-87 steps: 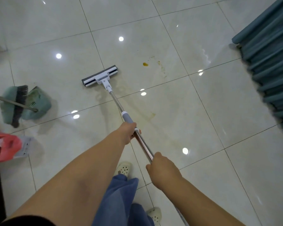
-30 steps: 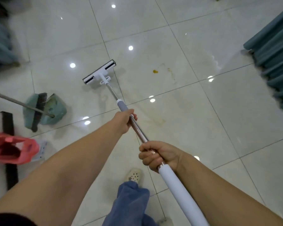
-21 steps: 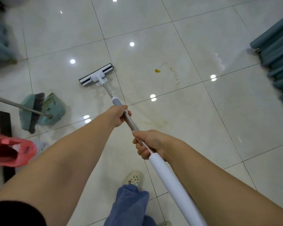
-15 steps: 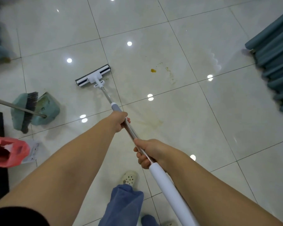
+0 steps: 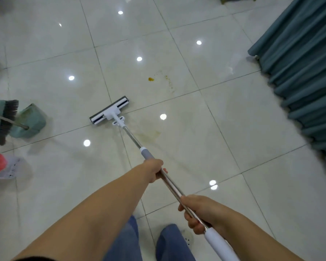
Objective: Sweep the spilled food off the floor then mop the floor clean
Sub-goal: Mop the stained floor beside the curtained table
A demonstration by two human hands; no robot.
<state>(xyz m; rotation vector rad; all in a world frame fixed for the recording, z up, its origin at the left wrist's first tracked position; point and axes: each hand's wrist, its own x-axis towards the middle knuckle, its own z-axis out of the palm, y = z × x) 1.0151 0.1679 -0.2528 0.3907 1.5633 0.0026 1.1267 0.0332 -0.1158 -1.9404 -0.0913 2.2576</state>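
While the mop [image 5: 132,138] is slanting down to the glossy cream floor [image 5: 233,129], the left grip [image 5: 154,170] is curling tightly round its steel shaft just behind the grey collar [image 5: 146,153]. The right grip [image 5: 199,211] is wrapping the same shaft nearer the body, just ahead of the white sleeve [image 5: 217,242]. Ahead and left of the left grip, the flat white-and-grey mop head [image 5: 109,111] is resting on the tiles. A faint yellowish smear [image 5: 149,134] is showing just ahead of that grip, beside the shaft, and an orange blob [image 5: 151,79] is sitting farther ahead. Far left of both grips, a green broom [image 5: 6,117] is sitting beside a green dustpan [image 5: 31,119].
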